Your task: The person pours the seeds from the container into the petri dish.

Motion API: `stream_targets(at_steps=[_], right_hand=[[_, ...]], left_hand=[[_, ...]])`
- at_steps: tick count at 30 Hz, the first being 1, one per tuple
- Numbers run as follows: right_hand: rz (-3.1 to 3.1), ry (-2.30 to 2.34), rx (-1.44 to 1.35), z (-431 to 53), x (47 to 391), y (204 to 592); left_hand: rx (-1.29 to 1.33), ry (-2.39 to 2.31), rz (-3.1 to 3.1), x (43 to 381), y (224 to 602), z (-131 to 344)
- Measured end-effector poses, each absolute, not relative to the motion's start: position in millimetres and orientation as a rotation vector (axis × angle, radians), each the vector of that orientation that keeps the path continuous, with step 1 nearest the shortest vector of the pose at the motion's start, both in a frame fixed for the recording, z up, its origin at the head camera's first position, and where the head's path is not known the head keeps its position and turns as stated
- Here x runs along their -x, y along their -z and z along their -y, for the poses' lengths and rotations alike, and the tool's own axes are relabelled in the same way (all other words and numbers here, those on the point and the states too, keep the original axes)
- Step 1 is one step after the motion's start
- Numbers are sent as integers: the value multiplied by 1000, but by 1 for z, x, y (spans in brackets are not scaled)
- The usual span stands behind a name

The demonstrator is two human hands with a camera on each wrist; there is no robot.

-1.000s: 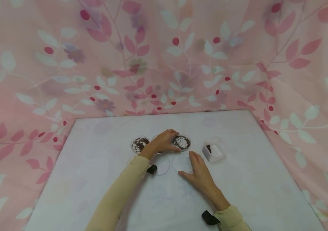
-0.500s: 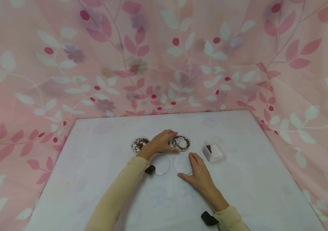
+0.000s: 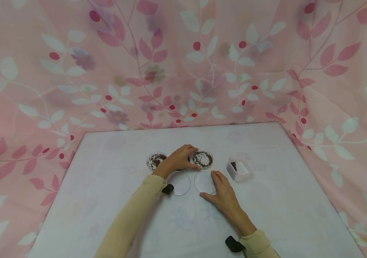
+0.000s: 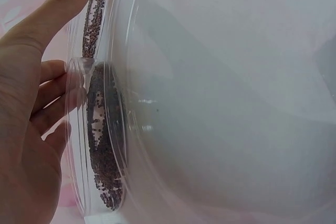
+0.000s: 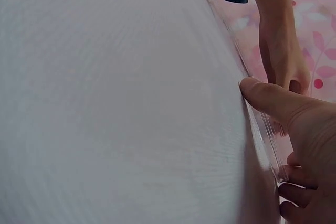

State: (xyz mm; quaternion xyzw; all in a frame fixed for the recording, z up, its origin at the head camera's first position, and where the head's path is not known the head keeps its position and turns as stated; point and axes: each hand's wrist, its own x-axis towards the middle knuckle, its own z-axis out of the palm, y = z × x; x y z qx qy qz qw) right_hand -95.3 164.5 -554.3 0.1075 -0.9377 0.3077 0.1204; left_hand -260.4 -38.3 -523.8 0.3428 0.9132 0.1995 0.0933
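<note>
My left hand (image 3: 180,158) reaches across the row of clear petri dishes. Its thumb and fingers grip the edge of the right-hand petri dish (image 3: 202,159), which has dark brown granules scattered inside. In the left wrist view the thumb meets that dish's rim, while a nearer petri dish (image 4: 106,140) of granules stands below it. My right hand (image 3: 224,193) holds a round clear lid (image 3: 204,182) by its right side, just in front of the gripped dish. The right wrist view shows the thumb (image 5: 268,95) on the lid's rim, with fingers at the edge beyond.
Another petri dish (image 3: 156,162) of granules sits at the left, partly behind my left wrist. A second clear lid (image 3: 179,183) lies beside the left cuff. To the right stands a clear plastic box (image 3: 239,169) with some granules inside. Patterned pink cloth (image 3: 183,71) hangs behind the white table (image 3: 186,229).
The left hand has shifted very slightly left, and its forearm now hides more of the things at the left front. The right hand and its lid have barely moved.
</note>
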Motion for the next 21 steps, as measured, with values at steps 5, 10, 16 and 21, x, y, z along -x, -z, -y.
stream_targets(at_steps=[5,10,16,21], right_hand=[[2733,-950,-305,-167,95,549],[2749,-969,-289,-170,95,537],[2649,-968,-312,-177,105,513],[2542,-931,-305,-190,121,494]], left_hand=[[-1016,-584,-2723,260,524,38],[-1010,-589,-2732,259,524,38],[-1007,-604,-2726,259,524,39],[-994,-622,-2718,259,525,38]])
